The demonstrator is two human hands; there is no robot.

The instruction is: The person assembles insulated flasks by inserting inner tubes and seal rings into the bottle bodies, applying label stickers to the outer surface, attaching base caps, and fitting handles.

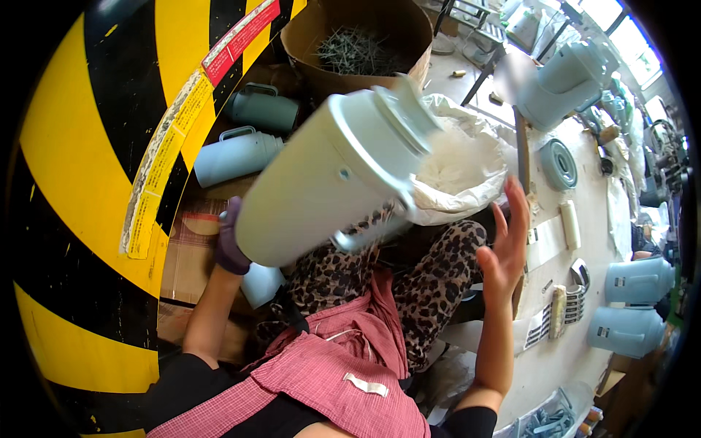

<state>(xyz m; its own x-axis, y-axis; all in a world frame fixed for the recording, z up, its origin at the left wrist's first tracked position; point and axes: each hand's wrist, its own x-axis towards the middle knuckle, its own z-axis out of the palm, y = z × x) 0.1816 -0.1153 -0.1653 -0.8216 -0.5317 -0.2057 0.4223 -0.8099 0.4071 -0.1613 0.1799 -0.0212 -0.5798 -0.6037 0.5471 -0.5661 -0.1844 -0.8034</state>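
Observation:
My left hand (231,239), in a dark purple glove, holds a large pale blue-green plastic jug (314,171) by its bottom end; most of its fingers are hidden behind the jug. The jug lies tilted above my lap, with its spouted rim up and to the right and its handle on the lower right side. Apart from the jug, my bare right hand (504,252) is raised with fingers spread and nothing in it. Beyond the jug's rim is a white plastic bag (467,171) with whitish contents, partly blurred.
A yellow-and-black striped machine panel (95,219) fills the left. Behind it lie a blue jug (234,157) and a darker jug (266,109). A brown drum (314,77) holds thin metal pieces. On the right-hand worktable (548,212) stand more jugs (624,328) and a round lid (558,164).

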